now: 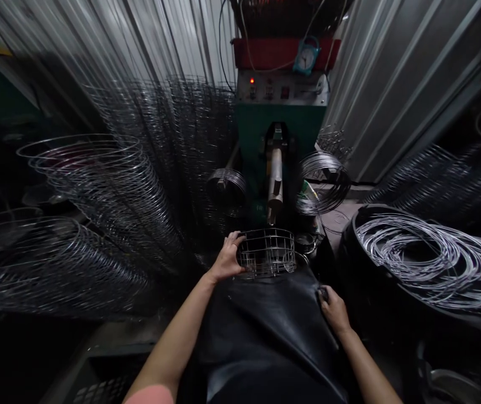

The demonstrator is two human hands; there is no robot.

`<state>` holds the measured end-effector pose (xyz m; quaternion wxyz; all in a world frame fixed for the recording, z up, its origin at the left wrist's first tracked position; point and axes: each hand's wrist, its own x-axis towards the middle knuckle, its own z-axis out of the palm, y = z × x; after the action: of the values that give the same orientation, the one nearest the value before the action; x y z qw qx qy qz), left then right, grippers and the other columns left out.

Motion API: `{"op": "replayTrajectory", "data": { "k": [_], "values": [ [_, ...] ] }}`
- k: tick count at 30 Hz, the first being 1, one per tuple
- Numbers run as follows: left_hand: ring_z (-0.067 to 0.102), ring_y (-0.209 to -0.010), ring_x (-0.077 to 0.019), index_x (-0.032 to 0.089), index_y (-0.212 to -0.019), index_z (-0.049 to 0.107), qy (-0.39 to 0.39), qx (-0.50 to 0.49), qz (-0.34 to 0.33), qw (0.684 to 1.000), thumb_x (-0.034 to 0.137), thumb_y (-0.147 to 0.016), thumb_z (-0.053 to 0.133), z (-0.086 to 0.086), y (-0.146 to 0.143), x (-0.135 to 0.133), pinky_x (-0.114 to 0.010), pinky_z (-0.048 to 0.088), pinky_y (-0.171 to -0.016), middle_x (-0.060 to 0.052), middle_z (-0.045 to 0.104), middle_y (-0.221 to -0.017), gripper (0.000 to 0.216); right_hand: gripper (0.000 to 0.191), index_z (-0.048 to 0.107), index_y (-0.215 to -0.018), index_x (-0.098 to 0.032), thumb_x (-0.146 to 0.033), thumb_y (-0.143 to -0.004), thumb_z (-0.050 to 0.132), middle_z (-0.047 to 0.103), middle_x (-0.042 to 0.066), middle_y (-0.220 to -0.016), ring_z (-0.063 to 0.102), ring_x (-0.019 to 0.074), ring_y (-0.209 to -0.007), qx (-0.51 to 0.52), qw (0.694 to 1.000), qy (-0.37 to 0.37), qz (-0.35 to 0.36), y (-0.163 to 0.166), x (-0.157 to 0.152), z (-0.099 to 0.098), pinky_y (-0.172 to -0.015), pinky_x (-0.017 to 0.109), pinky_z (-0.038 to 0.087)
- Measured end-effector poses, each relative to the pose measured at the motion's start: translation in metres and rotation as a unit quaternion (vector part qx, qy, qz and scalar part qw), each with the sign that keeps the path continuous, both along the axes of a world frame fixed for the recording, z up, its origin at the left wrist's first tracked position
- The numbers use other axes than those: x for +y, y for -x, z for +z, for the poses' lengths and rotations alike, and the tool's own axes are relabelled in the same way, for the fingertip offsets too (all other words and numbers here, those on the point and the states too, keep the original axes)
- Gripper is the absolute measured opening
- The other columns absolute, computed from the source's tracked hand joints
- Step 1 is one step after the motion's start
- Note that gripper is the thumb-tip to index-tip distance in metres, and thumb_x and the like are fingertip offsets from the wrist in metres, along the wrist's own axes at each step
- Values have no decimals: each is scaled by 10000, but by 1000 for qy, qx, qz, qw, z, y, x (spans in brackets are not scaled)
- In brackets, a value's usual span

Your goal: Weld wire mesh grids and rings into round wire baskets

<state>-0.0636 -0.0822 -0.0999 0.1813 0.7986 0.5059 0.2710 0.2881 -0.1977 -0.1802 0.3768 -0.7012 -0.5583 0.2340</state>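
A small round wire basket stands at the front of the welding machine, just under its electrode arm. My left hand grips the basket's left side, thumb low and fingers over the upper rim. Over my lap spreads a smooth black apron. At its right edge my right hand is closed, with the dark material bunched between the fingers. What lies inside that fist is partly hidden.
Tall stacks of wire rings lean on the left. Wire coils hang beside the machine. A black tub full of wire hoops stands to the right. A blue clock hangs above the control panel, near a lit red lamp.
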Motion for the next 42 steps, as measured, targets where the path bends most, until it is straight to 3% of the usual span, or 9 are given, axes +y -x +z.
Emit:
{"op": "replayTrajectory", "data": {
  "k": [3, 5, 8, 11, 15, 19, 23, 36, 42],
  "values": [
    [220, -1365, -380, 121, -1293, 385, -15, 71, -12, 997, 279, -518, 779, 13, -12, -12, -579, 160, -1105, -218, 299, -1439, 884, 289, 602, -943, -196, -402, -778, 484, 672, 69, -825, 626, 212, -760, 4, 996, 23, 81, 14, -2, 36, -719, 306, 477],
    [234, -1353, -401, 98, -1289, 395, -29, 114, -19, 993, 252, -507, 767, 23, -23, -14, -599, 164, -1094, -234, 312, -1426, 879, 322, 579, -1070, -186, -346, -805, 491, 671, 42, -862, 620, 177, -771, 12, 982, 35, 187, 30, 6, 73, -717, 266, 468],
    [265, -1338, -401, 95, -1280, 420, -53, 160, -34, 985, 231, -517, 745, 37, -42, -15, -602, 167, -1091, -238, 343, -1408, 840, 223, 650, -940, -191, -187, -774, 501, 676, 13, -847, 618, 158, -798, -46, 932, 79, 351, 60, 30, 120, -740, 237, 442],
    [276, -1336, -391, 110, -1278, 431, -57, 181, -43, 981, 220, -535, 721, 45, -58, -16, -604, 168, -1088, -232, 359, -1403, 805, 213, 676, -841, -169, -110, -776, 482, 681, 49, -845, 621, 181, -827, -185, 907, 113, 360, 89, 61, 141, -737, 245, 426],
    [270, -1341, -380, 96, -1283, 422, -35, 172, -36, 984, 229, -535, 713, 44, -61, -13, -600, 177, -1084, -235, 345, -1411, 814, 266, 665, -982, -174, -96, -811, 477, 660, 89, -983, 610, 196, -917, -303, 894, 98, 316, 109, 85, 135, -765, 252, 419],
    [246, -1357, -360, 106, -1298, 403, 3, 146, -41, 988, 270, -509, 747, 38, -54, -5, -572, 161, -1102, -219, 325, -1428, 876, 278, 644, -1080, -200, -153, -854, 490, 654, 75, -1011, 606, 184, -932, -272, 884, 59, 376, 106, 85, 127, -779, 252, 429],
    [234, -1365, -355, 116, -1306, 393, 48, 126, -43, 990, 293, -501, 768, 35, -51, 2, -553, 157, -1111, -215, 299, -1445, 905, 416, 604, -1181, -218, -113, -782, 550, 632, 82, -1085, 600, 194, -952, -270, 874, 54, 401, 102, 85, 131, -790, 266, 440],
    [237, -1368, -341, 172, -1308, 392, 47, 89, -38, 994, 314, -493, 795, 41, -49, 14, -547, 166, -1115, -176, 308, -1447, 920, 252, 648, -1073, -229, -197, -862, 514, 654, 59, -983, 619, 170, -847, -320, 868, 49, 376, 106, 95, 136, -688, 233, 408],
    [245, -1362, -342, 161, -1299, 409, 55, 71, -33, 995, 256, -496, 795, 45, -47, 36, -535, 204, -1105, -187, 303, -1446, 896, 252, 651, -1066, -238, -195, -868, 502, 657, 53, -1001, 615, 170, -893, -327, 868, 40, 371, 108, 116, 147, -711, 237, 405]
  ]
}}
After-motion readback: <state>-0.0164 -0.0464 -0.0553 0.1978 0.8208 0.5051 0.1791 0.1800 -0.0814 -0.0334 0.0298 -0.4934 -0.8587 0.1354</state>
